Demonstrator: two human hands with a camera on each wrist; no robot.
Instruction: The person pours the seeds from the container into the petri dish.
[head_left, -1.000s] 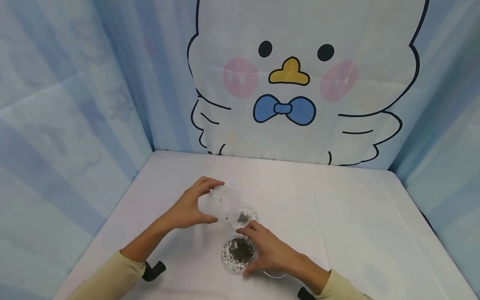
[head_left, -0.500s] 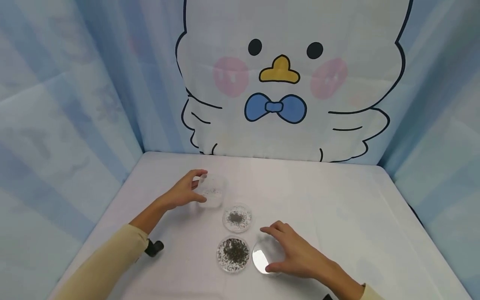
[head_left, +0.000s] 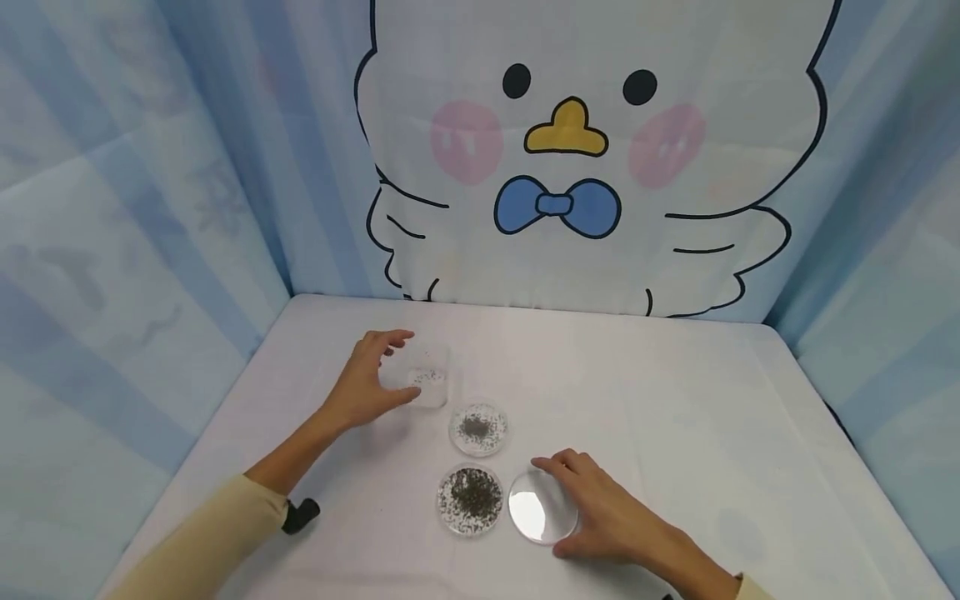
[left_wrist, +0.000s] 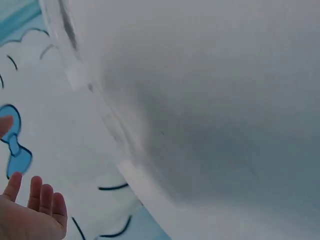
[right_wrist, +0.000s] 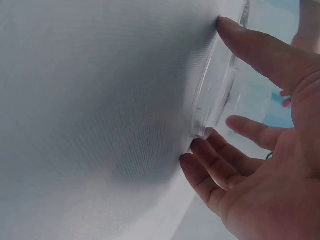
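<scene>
In the head view, my left hand (head_left: 367, 379) curves loosely, thumb and fingers apart, at the left side of a clear, squarish container (head_left: 437, 392) with dark flecks in it. Contact there is hard to tell. My right hand (head_left: 607, 512) arches round the right side of a clear, round dish (head_left: 542, 507) lying flat on the table. In the right wrist view its spread fingers (right_wrist: 200, 175) reach down to the tabletop beside the dish wall (right_wrist: 202, 100). Left of that dish lie two round dishes of dark flakes, a near one (head_left: 470, 500) and a farther one (head_left: 478, 429).
A white cloth covers the table (head_left: 697, 417). Pale blue curtains (head_left: 112, 250) stand on both sides, and a cartoon chick backdrop (head_left: 562, 267) hangs behind the far edge. A black strap end (head_left: 302, 515) sticks out at the left wrist.
The flecked clear container has gone from above the farther dish to the table's far left, and the left hand's hold has loosened. My right hand has shifted rightward from the near dish to the clear dish.
</scene>
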